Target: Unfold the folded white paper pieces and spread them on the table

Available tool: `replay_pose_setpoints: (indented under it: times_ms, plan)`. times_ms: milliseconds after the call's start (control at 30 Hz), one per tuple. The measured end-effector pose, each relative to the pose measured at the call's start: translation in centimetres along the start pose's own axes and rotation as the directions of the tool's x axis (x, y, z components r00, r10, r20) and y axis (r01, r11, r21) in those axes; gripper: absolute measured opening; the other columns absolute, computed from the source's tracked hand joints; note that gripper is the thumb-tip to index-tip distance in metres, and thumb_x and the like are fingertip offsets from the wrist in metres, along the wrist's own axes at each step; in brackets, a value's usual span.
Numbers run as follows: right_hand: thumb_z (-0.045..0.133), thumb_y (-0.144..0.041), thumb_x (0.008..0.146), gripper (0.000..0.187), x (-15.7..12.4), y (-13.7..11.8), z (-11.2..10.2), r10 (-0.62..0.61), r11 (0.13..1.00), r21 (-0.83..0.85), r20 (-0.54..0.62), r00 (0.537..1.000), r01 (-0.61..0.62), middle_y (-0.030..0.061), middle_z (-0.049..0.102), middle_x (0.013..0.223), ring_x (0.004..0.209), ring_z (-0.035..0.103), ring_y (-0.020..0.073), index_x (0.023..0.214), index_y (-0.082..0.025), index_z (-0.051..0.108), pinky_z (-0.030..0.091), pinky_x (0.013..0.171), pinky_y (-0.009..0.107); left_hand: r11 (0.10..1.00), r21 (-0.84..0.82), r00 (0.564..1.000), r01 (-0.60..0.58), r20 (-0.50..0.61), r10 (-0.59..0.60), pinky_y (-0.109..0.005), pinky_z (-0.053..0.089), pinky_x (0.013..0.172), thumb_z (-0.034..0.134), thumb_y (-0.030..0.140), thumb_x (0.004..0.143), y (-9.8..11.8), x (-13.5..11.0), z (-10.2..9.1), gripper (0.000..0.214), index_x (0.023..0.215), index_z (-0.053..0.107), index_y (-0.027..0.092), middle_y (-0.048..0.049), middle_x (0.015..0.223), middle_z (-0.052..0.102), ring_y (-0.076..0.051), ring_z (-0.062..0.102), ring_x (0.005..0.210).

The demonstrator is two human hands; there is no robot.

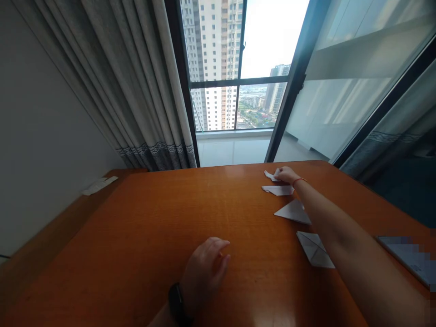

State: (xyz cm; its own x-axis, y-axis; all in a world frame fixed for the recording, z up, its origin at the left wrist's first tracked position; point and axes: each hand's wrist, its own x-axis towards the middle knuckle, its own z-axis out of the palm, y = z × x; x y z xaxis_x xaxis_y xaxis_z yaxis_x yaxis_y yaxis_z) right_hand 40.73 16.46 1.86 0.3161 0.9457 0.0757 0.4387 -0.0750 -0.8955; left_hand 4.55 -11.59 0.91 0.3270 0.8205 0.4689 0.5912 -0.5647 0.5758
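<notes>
My right hand (286,175) reaches across to the far right part of the wooden table, its fingers pinched on a small white folded paper (270,175). Part of that paper is hidden by the fingers. Nearer to me, in a rough column under and beside my right forearm, lie a long flat folded paper (279,190), a triangular folded paper (293,211) and a creased, diamond-like folded paper (314,249). The forearm covers some of their right edges. My left hand (206,268), with a black band at the wrist, is over the near middle of the table, fingers curved, thumb apart, holding nothing.
The orange-brown table (170,209) reaches toward a large window (235,81). A flat, pale, blurred-out object (410,256) lies at the right edge. White paper (100,185) rests on a ledge at the left. Grey curtains (136,81) hang beyond.
</notes>
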Motion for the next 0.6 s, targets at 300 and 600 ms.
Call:
replay_pose_setpoints:
  times_ms: [300,600]
  plan:
    - [0.073,-0.023,0.066,0.046,-2.8,-1.4,-1.8,0.058,0.998,-0.024,-0.193,0.980,-0.063,0.0141,0.053,0.107,0.101,0.053,0.0275,0.109,-0.016,0.056,0.045,0.085,0.039,0.999,-0.016,0.994,0.028,0.105,-0.026,-0.032,0.053,0.080,0.050,0.019,0.089,0.2,0.2,-1.2,0.023,0.111,0.056,0.020,-0.0073,0.100,0.064,-0.015,0.063,0.079]
    - [0.063,-0.047,0.079,0.030,-24.2,-6.1,0.8,-0.229,0.962,0.248,0.498,0.836,0.116,-0.0015,0.052,0.073,0.063,0.045,0.0112,0.088,-0.018,0.058,0.038,0.056,0.023,0.994,0.048,0.949,0.101,0.296,-0.110,-0.025,0.045,0.064,0.050,0.024,0.088,0.1,0.5,-3.3,0.012,0.086,0.061,0.019,-0.0019,0.078,0.064,-0.015,0.058,0.068]
